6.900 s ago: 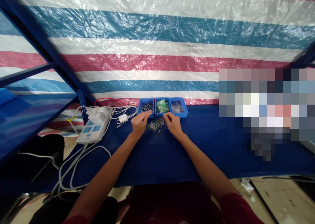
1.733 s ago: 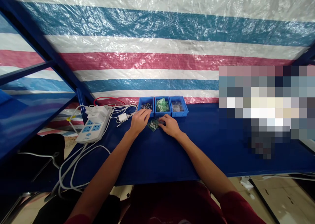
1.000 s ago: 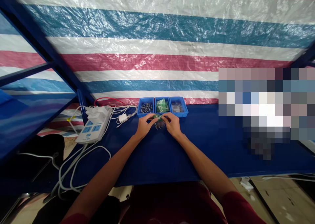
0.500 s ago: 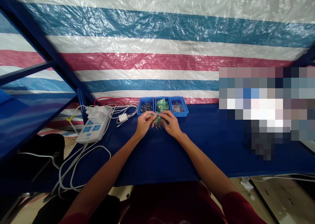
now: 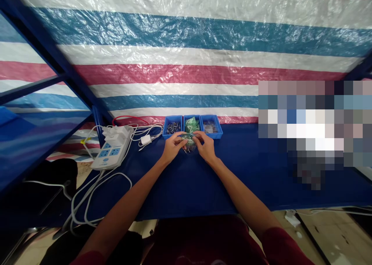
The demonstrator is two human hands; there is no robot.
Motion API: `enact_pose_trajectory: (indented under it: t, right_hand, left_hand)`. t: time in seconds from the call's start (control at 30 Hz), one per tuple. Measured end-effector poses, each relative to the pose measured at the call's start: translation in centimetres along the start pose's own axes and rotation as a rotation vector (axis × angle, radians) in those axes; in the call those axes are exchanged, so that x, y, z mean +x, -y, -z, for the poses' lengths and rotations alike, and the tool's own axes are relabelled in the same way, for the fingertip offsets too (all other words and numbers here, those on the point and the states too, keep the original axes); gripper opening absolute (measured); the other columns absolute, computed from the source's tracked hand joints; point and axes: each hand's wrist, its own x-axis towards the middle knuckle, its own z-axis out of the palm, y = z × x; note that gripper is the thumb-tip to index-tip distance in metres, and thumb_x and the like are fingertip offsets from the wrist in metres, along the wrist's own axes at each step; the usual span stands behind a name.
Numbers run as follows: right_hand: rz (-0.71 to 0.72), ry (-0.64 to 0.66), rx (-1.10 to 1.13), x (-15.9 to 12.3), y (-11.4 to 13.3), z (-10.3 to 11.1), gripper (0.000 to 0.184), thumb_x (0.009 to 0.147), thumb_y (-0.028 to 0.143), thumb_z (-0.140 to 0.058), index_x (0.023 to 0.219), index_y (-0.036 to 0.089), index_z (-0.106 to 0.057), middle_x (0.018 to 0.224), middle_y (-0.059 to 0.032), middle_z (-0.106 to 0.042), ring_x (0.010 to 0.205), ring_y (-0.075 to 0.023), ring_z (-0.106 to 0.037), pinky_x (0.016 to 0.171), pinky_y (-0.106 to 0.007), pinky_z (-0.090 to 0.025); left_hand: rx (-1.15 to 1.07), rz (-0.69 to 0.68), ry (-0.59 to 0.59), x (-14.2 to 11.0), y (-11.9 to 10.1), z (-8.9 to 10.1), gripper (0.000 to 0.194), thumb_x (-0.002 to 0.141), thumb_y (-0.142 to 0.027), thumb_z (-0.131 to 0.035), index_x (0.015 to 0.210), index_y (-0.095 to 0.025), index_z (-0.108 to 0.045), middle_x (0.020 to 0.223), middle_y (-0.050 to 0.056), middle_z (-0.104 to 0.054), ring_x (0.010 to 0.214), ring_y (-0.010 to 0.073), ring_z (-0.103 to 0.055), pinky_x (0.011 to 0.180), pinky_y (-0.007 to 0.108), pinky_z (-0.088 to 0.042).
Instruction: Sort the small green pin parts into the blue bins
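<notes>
Between my two hands is a small clear and green plastic bag (image 5: 189, 140), held by its top edge just in front of the bins. My left hand (image 5: 173, 144) pinches its left side, and my right hand (image 5: 204, 144) pinches the right side. Small dark and metallic pieces show at the bag's lower end, too small to name. Behind the hands stand three blue bins in a row: the left bin (image 5: 167, 136) holds many small metal pieces, the middle bin (image 5: 192, 116) green plastic bags, the right bin (image 5: 219, 131) clear bags.
A white power strip (image 5: 109, 154) with plugs lies on the blue table (image 5: 186, 191) at the left, with white cables (image 5: 87, 195) looping over the table edge. A white adapter (image 5: 145, 139) sits left of the bins. Striped sheeting hangs behind; a blurred area covers the right.
My fingers have shifted on the bag's top edge, and my right hand has moved slightly right. The bag now looks spread wider between the hands.
</notes>
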Motion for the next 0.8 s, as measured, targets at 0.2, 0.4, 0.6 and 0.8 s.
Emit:
enact_pose_trajectory:
  t: [0.2, 0.4, 0.6, 0.8]
  right_hand:
    - [0.158, 0.080, 0.013, 0.0, 0.0, 0.2, 0.029, 0.090, 0.018, -0.043, 0.109, 0.022, -0.065, 0.112, -0.0093, -0.058, 0.084, -0.0154, -0.061, 0.074, -0.029, -0.054]
    - [0.117, -0.012, -0.031, 0.2, -0.4, -0.1, 0.018, 0.090, 0.030, -0.054, 0.088, 0.020, -0.068, 0.096, -0.0084, -0.059, 0.085, -0.0174, -0.059, 0.075, -0.030, -0.053]
    - [0.010, -0.015, -0.010, 0.4, 0.0, 0.0, 0.023, 0.086, 0.039, -0.058, 0.081, 0.019, -0.068, 0.074, -0.0046, -0.064, 0.064, -0.0161, -0.058, 0.066, -0.029, -0.050]
    - [-0.124, 0.006, 0.020, 0.2, 0.0, -0.2, 0.027, 0.083, 0.044, -0.059, 0.091, 0.019, -0.068, 0.065, -0.0011, -0.064, 0.057, -0.0162, -0.059, 0.063, -0.028, -0.050]
  left_hand:
    - [-0.121, 0.020, -0.082, 0.1, -0.4, 0.0, 0.041, 0.079, -0.046, -0.068, 0.104, -0.016, -0.055, 0.056, -0.003, -0.060, 0.049, 0.0128, -0.060, 0.055, 0.024, -0.050]
    - [0.135, -0.094, -0.081, 0.2, -0.3, 0.5, 0.033, 0.080, -0.048, -0.065, 0.087, -0.015, -0.069, 0.071, 0.001, -0.059, 0.061, 0.0123, -0.054, 0.060, 0.025, -0.046]
    - [0.134, -0.098, -0.067, 0.1, 0.8, 0.2, 0.028, 0.081, -0.043, -0.066, 0.086, -0.016, -0.066, 0.081, 0.004, -0.065, 0.069, 0.0152, -0.062, 0.066, 0.027, -0.051]
    - [0.027, -0.035, -0.100, -0.2, 0.4, 0.0, 0.046, 0.078, -0.041, -0.070, 0.115, -0.018, -0.055, 0.076, 0.000, -0.066, 0.063, 0.0140, -0.064, 0.065, 0.026, -0.054]
